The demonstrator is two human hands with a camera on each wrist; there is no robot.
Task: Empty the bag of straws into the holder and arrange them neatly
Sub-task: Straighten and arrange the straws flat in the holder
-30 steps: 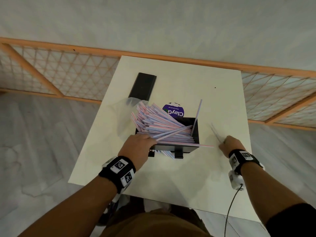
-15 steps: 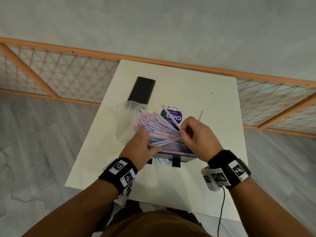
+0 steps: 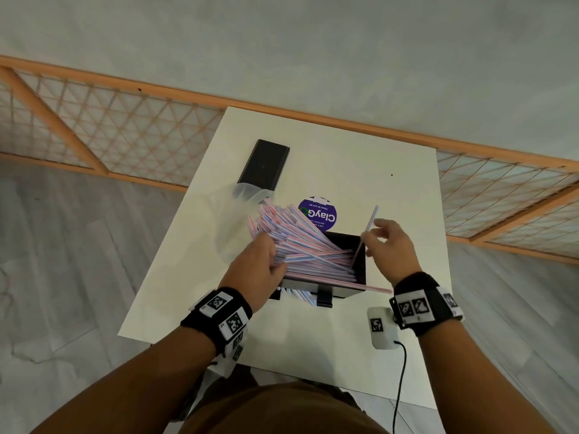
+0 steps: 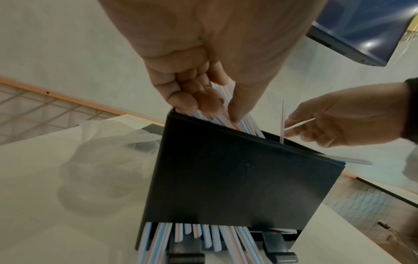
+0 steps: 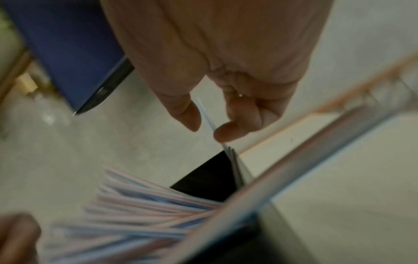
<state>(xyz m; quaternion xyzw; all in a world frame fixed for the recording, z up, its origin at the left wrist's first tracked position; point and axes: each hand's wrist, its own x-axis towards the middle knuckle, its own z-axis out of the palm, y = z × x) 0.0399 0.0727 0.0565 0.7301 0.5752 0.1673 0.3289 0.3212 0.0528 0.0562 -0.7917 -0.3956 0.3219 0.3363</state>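
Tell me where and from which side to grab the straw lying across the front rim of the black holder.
Pinch the stray straw at the end that sticks out past the holder's right front corner, coming from the right with the right hand. That end hangs clear of the rim, while the rest lies flat along the front edge beside the piled straws that the left hand holds.

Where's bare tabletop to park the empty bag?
Free: the far right corner of the table, beyond the right hand, and the near strip in front of the holder. Crowded: far left, where the clear bag, black box and fanned straws sit.
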